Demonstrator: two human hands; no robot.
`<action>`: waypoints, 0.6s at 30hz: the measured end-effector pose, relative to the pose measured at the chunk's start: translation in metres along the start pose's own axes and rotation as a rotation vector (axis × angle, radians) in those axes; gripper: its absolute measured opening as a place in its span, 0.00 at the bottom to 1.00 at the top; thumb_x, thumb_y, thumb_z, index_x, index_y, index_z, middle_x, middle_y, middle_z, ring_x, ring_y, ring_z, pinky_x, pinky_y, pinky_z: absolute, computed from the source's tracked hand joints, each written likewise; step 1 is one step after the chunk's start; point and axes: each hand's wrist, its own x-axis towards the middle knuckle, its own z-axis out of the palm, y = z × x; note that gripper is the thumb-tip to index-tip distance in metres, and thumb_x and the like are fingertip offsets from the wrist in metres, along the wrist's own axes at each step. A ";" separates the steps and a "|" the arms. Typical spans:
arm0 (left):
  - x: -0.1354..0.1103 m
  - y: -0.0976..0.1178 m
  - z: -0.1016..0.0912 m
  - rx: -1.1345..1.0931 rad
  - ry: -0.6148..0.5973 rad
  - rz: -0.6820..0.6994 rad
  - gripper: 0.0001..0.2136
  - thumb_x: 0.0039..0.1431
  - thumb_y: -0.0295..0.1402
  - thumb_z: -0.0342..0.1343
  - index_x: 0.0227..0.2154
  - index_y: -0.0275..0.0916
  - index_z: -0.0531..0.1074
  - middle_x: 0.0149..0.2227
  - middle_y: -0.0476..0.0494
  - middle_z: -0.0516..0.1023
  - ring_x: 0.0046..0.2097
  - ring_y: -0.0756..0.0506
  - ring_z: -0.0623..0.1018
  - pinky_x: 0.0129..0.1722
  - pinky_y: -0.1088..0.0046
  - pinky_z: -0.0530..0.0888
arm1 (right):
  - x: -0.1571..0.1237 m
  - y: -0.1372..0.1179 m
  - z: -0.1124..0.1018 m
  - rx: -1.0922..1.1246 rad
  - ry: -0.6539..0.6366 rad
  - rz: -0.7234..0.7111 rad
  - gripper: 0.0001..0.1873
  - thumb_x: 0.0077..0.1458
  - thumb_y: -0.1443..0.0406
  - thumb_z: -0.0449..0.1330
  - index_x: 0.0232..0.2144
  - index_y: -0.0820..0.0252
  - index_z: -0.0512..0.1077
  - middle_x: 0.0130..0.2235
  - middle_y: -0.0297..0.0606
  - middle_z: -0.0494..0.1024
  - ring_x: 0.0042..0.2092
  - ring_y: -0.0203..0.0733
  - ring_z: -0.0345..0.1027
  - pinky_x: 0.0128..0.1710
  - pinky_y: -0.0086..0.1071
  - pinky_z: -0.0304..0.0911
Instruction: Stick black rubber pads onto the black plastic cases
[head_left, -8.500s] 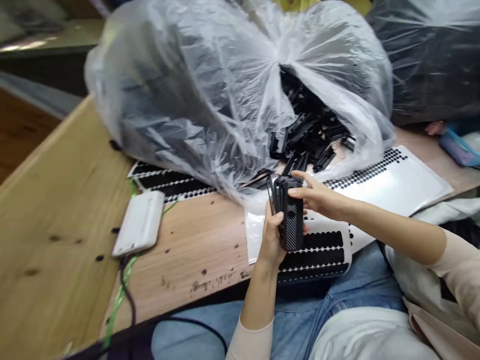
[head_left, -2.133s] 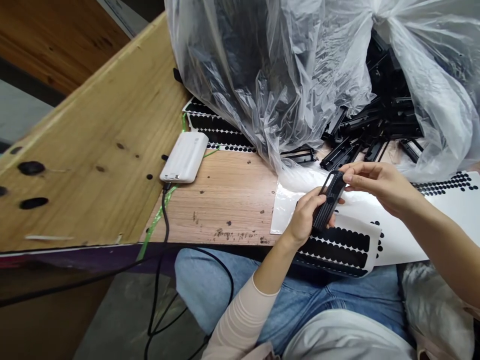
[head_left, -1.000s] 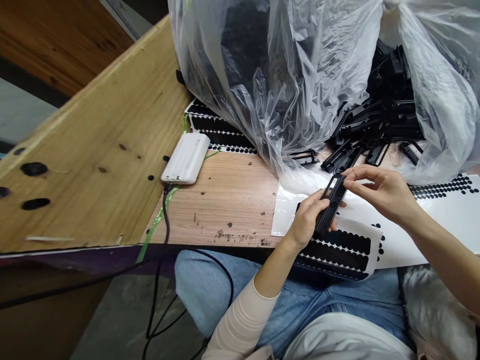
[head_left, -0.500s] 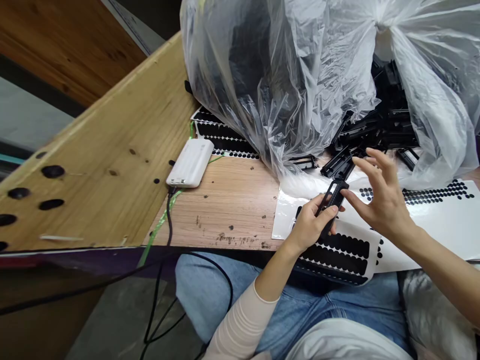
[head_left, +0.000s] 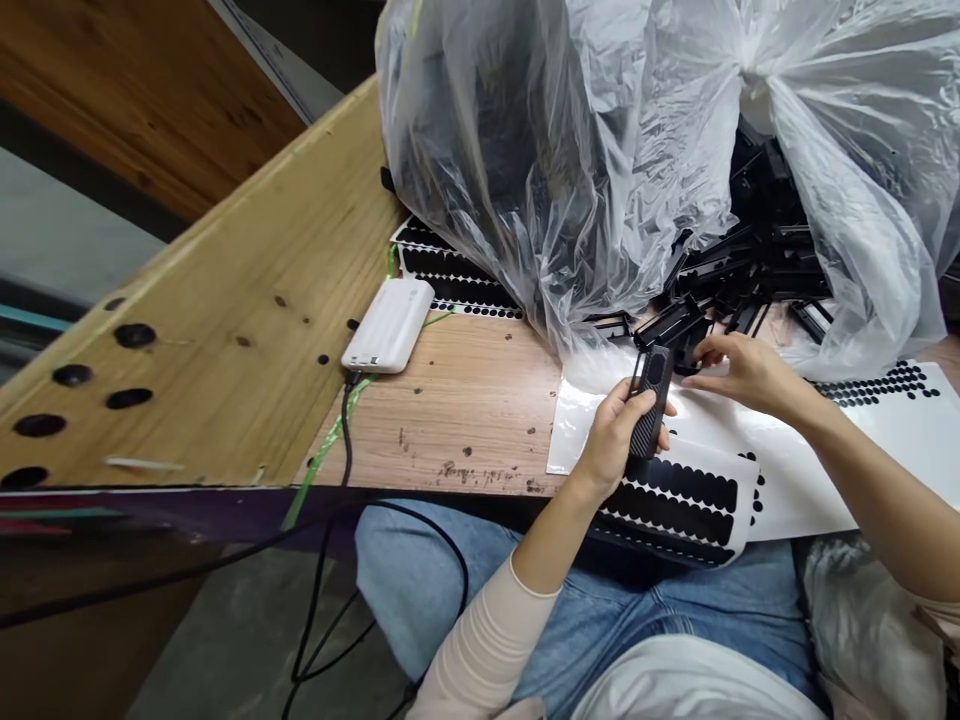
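My left hand [head_left: 611, 435] is closed around a black plastic part [head_left: 651, 405] with a woven-looking textured face and a rounded oval near its top end. The part stands tilted over the white sheet. Just to its right is my right hand [head_left: 739, 375], its fingers bent and the thumb apart from the forefinger. Its tips are close to dark plastic pieces; I see nothing held in them. Under both hands lie a white sheet [head_left: 862, 460] with black dots and a smaller sheet of black round stickers [head_left: 690, 490], which overhangs the table edge.
A heap of black plastic parts [head_left: 772, 250] spills from a large clear plastic bag [head_left: 622, 180] at the back. A white power bank [head_left: 390, 325] with a black cable [head_left: 346, 430] sits left. A wooden board [head_left: 247, 300] borders that side. More sticker sheets [head_left: 450, 270] lie behind the power bank.
The black part in my left hand has turned so its textured face shows. My right hand has moved off it, up and slightly left toward the heap, its fingers now more bent.
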 end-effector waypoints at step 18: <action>0.001 -0.002 -0.001 -0.033 0.066 0.002 0.23 0.65 0.53 0.63 0.48 0.40 0.69 0.31 0.48 0.80 0.29 0.45 0.82 0.30 0.71 0.75 | -0.048 -0.081 0.009 1.246 0.081 0.495 0.27 0.64 0.39 0.66 0.28 0.51 0.68 0.20 0.28 0.66 0.23 0.38 0.54 0.26 0.36 0.61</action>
